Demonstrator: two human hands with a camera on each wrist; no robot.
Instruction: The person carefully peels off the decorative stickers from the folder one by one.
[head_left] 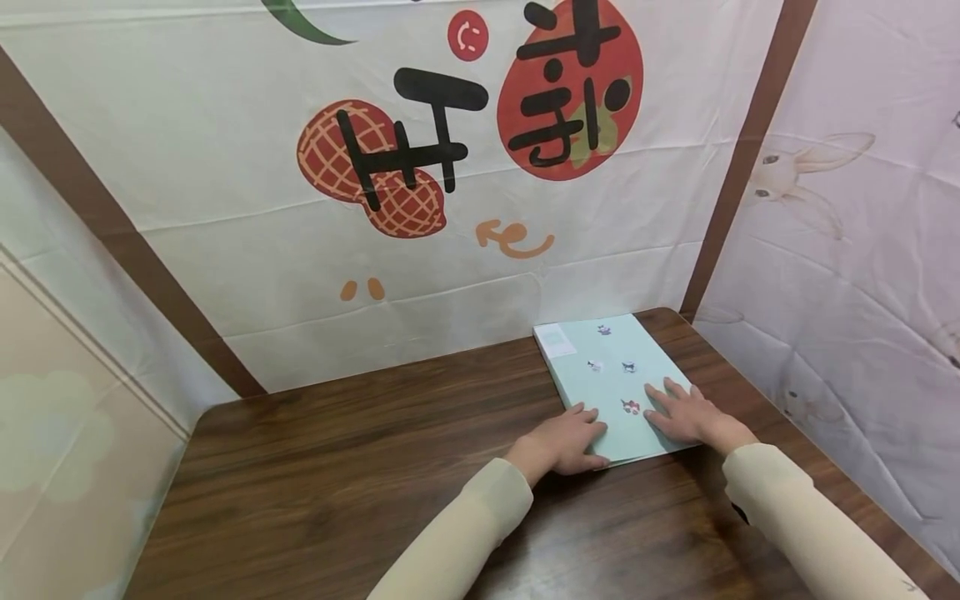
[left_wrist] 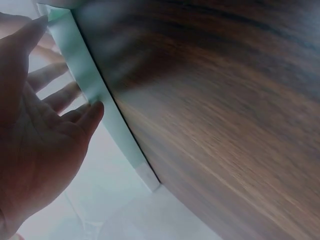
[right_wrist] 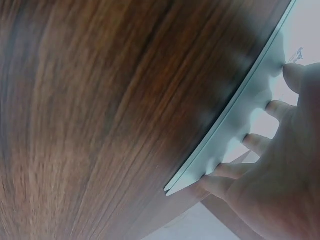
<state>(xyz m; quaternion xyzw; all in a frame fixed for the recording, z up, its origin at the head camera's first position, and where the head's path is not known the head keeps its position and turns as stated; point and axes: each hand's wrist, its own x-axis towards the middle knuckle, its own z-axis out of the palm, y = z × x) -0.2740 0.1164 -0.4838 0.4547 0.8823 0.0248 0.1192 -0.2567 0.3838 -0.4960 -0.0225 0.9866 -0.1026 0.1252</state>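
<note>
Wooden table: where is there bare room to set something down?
The table is bare left of the green folder, widest there, and narrowly between folder and right edge. Crowded: the folder's near half, where the left hand and right hand touch it.

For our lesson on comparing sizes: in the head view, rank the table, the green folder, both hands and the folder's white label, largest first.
1. Table
2. Green folder
3. Left hand and right hand: too alike to rank
4. White label
</note>
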